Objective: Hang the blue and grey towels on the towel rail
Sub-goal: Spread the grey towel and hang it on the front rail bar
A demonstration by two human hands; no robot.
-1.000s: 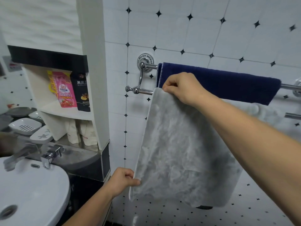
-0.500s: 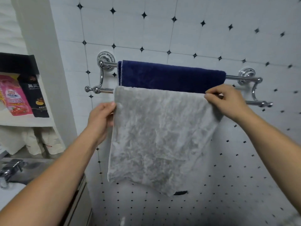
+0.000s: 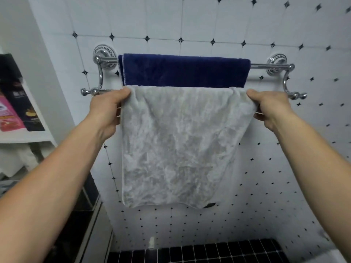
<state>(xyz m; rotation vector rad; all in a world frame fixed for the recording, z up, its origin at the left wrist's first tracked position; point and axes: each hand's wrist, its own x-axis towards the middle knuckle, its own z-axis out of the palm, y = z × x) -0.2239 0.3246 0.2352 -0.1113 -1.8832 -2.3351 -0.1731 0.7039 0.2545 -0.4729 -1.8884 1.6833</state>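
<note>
A chrome double towel rail (image 3: 266,66) is fixed to the tiled wall. The dark blue towel (image 3: 186,72) hangs folded over its upper back bar. The grey towel (image 3: 174,145) drapes over the lower front bar and hangs down flat. My left hand (image 3: 107,109) grips the grey towel's top left corner at the bar. My right hand (image 3: 269,107) grips its top right corner. The front bar under the grey towel is hidden.
At the left, a white shelf (image 3: 24,136) holds a pink packet (image 3: 8,114) and a black packet (image 3: 22,99). A white pillar (image 3: 36,59) stands between shelf and rail. Black floor tiles (image 3: 209,251) lie below the wall.
My left hand rose from the towel's bottom corner to its top left corner. My right hand slid from the left end to the right end, spreading the grey towel flat along the bar.
</note>
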